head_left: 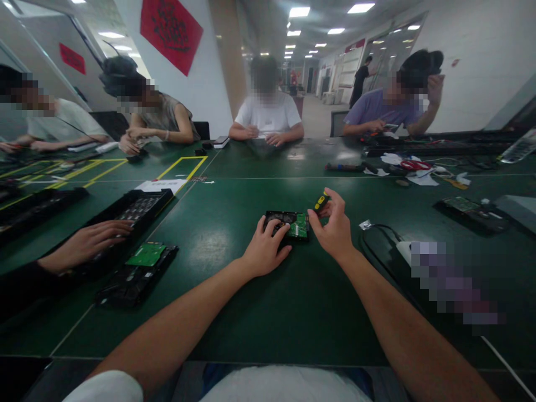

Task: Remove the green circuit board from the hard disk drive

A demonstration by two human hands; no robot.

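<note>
Tabletop (293,312) smooth, faintly glossy; screwdriver handle (321,201) plastic-looking.

Just one view, head-worn: it looks out from above the near edge of the worktop (326,312), facing forward and tipped down. Pretty wide too, since the wearer's shirt (285,385) makes the bottom of the shot and ceiling lights (300,12) beyond the far edge make the top. Both hands (268,248) sit fairly close, around mid-frame.
</note>
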